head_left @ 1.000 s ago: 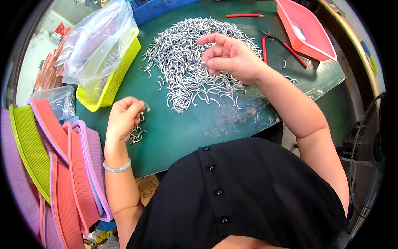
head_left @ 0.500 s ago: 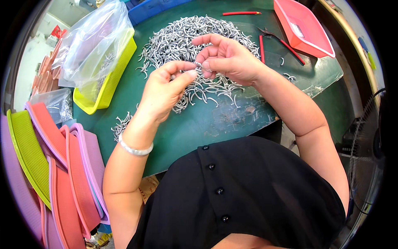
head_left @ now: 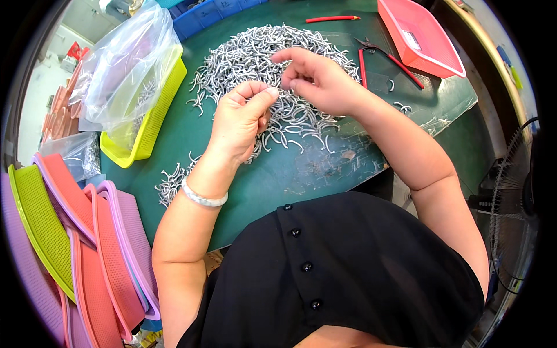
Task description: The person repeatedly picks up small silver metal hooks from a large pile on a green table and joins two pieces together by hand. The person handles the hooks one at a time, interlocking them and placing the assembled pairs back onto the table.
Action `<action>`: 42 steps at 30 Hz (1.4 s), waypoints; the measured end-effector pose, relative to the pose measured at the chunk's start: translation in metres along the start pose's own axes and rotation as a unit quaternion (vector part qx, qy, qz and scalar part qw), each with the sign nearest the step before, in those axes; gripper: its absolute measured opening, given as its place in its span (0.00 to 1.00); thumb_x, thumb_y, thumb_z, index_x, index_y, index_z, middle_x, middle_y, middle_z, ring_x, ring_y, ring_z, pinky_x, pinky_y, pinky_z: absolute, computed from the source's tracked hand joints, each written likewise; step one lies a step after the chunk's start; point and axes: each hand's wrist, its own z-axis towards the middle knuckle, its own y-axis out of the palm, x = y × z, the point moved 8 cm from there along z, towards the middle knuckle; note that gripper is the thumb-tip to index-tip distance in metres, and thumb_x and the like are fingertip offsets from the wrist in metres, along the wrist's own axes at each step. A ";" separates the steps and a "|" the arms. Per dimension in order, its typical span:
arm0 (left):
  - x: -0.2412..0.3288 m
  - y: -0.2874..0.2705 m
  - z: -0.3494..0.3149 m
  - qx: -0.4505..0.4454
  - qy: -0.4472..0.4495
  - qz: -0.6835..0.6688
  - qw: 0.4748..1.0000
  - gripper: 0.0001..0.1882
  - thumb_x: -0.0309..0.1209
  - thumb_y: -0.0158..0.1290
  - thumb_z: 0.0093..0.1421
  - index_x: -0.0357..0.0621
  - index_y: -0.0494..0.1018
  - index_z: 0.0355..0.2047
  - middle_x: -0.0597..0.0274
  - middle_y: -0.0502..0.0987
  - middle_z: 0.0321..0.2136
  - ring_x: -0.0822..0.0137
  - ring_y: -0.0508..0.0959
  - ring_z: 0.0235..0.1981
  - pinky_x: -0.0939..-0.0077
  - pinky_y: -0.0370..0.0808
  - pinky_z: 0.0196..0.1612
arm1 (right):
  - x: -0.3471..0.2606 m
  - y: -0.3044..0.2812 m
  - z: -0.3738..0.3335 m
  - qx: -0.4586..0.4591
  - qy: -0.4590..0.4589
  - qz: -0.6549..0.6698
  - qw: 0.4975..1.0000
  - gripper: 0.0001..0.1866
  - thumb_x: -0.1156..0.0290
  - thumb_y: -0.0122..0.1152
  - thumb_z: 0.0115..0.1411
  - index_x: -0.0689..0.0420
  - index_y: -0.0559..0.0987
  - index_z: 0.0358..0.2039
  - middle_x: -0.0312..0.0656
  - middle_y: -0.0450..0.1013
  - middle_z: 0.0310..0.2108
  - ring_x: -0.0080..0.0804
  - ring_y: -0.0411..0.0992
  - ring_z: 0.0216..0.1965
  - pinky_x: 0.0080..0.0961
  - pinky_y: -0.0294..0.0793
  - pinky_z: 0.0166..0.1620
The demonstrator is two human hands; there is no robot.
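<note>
A big heap of small curved silver-grey metal pieces (head_left: 255, 55) lies on the green tabletop, right under both hands. My left hand (head_left: 241, 119), with a pale bangle at its wrist, is closed, thumb and forefinger pinched together over the near part of the heap. Whatever sits in that pinch is too small or hidden to make out. Just right of it, my right hand (head_left: 325, 84) has its forefinger stretched out to the left. Its thumb and other fingers are curled together, and anything between them cannot be made out. A smaller cluster of the curved pieces (head_left: 171, 182) lies beside my left forearm.
Red-handled pliers (head_left: 390, 58) and a red rod-like tool (head_left: 332, 19) lie beyond my right hand, near a pink basket (head_left: 429, 49). A yellow-green basket (head_left: 154, 124) with a clear plastic bag stands left. Stacked coloured baskets (head_left: 113, 255) fill the lower left; a fan (head_left: 510, 197) stands right.
The fingertips have come slightly apart; a small silver piece showed between them before. My left hand has turned and its wrist has shifted right. The view has moved a little.
</note>
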 end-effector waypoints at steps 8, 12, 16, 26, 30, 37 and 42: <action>-0.003 -0.003 -0.001 -0.002 -0.030 -0.041 0.999 0.03 0.27 0.48 0.55 0.44 0.67 0.26 0.69 0.66 0.18 0.78 0.64 0.17 0.88 0.59 0.17 | -0.008 0.020 -0.007 -0.115 -0.063 -0.343 0.930 0.25 0.81 0.52 0.42 0.58 0.67 0.45 0.38 0.68 0.26 0.38 0.66 0.33 0.31 0.66 0.37; -0.006 -0.011 0.000 0.011 -0.045 -0.063 0.997 0.01 0.27 0.46 0.55 0.43 0.66 0.27 0.63 0.70 0.23 0.73 0.70 0.22 0.85 0.66 0.22 | -0.010 0.021 -0.008 -0.098 -0.091 -0.337 0.932 0.25 0.82 0.52 0.42 0.58 0.67 0.45 0.38 0.67 0.24 0.37 0.66 0.32 0.31 0.66 0.36; -0.004 -0.014 -0.002 0.030 -0.045 -0.070 0.996 0.01 0.25 0.45 0.54 0.43 0.66 0.28 0.59 0.73 0.27 0.70 0.73 0.25 0.82 0.71 0.25 | -0.010 0.025 -0.007 -0.120 -0.088 -0.340 0.929 0.26 0.82 0.52 0.42 0.57 0.66 0.46 0.38 0.67 0.23 0.37 0.66 0.31 0.30 0.66 0.35; -0.009 -0.008 -0.005 0.025 -0.064 0.008 0.998 0.04 0.24 0.51 0.51 0.41 0.67 0.29 0.65 0.70 0.19 0.78 0.67 0.16 0.87 0.63 0.16 | -0.028 0.013 -0.007 -0.062 -0.097 -0.229 0.967 0.26 0.82 0.50 0.44 0.56 0.66 0.47 0.39 0.67 0.22 0.35 0.67 0.25 0.28 0.66 0.29; -0.011 -0.009 -0.005 0.043 -0.058 0.043 0.996 0.06 0.27 0.54 0.52 0.42 0.68 0.27 0.69 0.69 0.16 0.80 0.65 0.13 0.88 0.61 0.14 | -0.039 0.012 -0.009 -0.012 -0.167 -0.214 0.962 0.25 0.80 0.51 0.45 0.55 0.66 0.47 0.39 0.66 0.22 0.36 0.67 0.25 0.29 0.67 0.29; -0.006 -0.004 -0.005 0.014 -0.015 -0.015 1.000 0.05 0.25 0.52 0.53 0.40 0.69 0.30 0.69 0.69 0.17 0.80 0.66 0.15 0.89 0.63 0.17 | -0.041 0.011 -0.009 0.003 -0.192 -0.183 0.964 0.28 0.81 0.55 0.43 0.55 0.65 0.49 0.37 0.66 0.22 0.31 0.66 0.25 0.25 0.67 0.30; -0.001 -0.006 -0.005 0.019 0.018 -0.005 1.000 0.05 0.26 0.52 0.53 0.39 0.69 0.31 0.69 0.69 0.18 0.81 0.67 0.16 0.90 0.63 0.18 | -0.023 0.014 -0.007 -0.060 -0.112 -0.276 0.953 0.30 0.81 0.56 0.42 0.57 0.63 0.49 0.36 0.66 0.21 0.31 0.66 0.28 0.26 0.67 0.33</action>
